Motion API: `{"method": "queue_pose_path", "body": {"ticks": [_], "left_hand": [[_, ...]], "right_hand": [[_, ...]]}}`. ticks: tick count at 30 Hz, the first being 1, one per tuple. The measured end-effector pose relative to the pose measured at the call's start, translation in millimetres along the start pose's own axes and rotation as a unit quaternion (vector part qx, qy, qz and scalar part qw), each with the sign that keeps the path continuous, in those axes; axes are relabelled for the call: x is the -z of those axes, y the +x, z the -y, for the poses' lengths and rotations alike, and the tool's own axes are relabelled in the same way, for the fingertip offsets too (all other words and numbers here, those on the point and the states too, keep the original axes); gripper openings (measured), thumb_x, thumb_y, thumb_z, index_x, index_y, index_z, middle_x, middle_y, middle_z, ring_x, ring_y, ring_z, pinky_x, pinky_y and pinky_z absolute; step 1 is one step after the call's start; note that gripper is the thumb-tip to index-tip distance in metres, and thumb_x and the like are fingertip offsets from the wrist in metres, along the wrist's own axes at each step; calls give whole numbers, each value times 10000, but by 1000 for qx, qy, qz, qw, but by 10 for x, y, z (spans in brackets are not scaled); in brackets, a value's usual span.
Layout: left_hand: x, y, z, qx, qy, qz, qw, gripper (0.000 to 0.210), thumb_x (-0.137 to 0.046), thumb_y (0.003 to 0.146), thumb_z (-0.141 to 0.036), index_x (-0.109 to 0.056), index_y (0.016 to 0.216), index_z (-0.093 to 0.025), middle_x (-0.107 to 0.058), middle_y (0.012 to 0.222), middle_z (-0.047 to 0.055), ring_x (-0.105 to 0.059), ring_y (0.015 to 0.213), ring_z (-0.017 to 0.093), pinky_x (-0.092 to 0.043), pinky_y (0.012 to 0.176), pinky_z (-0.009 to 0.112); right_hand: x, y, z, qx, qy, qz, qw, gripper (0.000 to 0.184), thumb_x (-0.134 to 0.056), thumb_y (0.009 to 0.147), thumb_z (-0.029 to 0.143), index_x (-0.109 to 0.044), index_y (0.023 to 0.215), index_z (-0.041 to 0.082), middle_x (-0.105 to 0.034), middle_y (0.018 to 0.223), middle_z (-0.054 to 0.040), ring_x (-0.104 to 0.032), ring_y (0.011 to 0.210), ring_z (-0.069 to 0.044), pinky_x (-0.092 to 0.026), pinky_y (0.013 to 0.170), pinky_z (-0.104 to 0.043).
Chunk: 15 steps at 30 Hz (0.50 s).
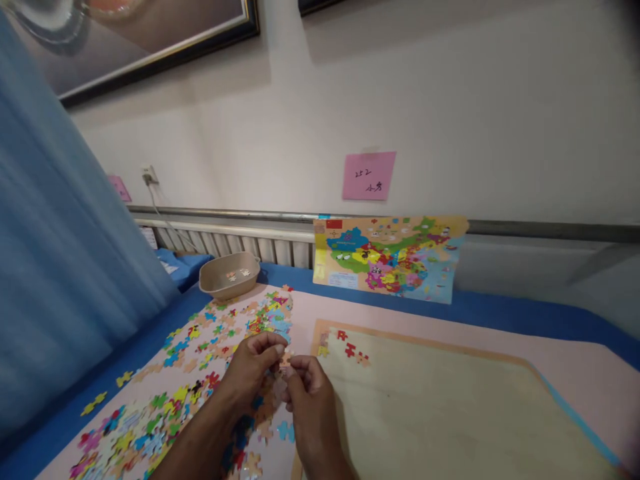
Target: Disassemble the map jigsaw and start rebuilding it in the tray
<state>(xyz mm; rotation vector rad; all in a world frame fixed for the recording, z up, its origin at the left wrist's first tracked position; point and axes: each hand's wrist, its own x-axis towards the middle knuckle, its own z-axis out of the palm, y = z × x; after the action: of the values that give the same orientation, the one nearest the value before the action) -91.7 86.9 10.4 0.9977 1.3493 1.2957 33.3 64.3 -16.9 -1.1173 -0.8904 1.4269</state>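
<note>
My left hand (254, 368) and my right hand (313, 400) meet over the left edge of a wooden puzzle board (450, 407). A small peach jigsaw piece (285, 361) shows between the fingertips. Both hands are closed in a pinch on it. Near the board's top left corner lie several red jigsaw pieces (350, 349), some partly peach. Beneath and left of my hands, loose multicoloured jigsaw pieces (173, 407) are spread over a pale pink sheet (305, 307). Pieces directly under my hands are partly hidden.
A beige plastic basin (230, 283) with a few pieces stands at the back left. Against the wall leans a colourful map picture (390, 260). A pink note (369, 176) hangs above it. A blue curtain (65, 267) closes off the left. Blue cloth (540, 313) covers the table.
</note>
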Motion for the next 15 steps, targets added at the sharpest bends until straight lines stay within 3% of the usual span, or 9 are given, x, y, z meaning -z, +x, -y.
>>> {"method": "queue_pose_path", "body": {"ticks": [7, 15], "left_hand": [[32, 21, 26, 4, 30, 2, 1000, 354, -860, 603, -447, -772, 794, -162, -618, 637, -14, -489, 579, 119, -391, 569, 240], [-21, -25, -53, 5, 27, 33, 999, 396, -855, 646, -525, -738, 744, -160, -572, 591, -21, -463, 554, 114, -354, 551, 242]], "right_hand": [[28, 52, -65, 11, -12, 0, 1000, 412, -650, 678, 427, -712, 1025, 215, -719, 869, -43, -642, 737, -219, -473, 634, -327], [80, 88, 51, 7, -25, 10, 1000, 396, -656, 659, 432, -712, 992, 225, -730, 893, -55, -652, 768, -233, -493, 653, -343]]}}
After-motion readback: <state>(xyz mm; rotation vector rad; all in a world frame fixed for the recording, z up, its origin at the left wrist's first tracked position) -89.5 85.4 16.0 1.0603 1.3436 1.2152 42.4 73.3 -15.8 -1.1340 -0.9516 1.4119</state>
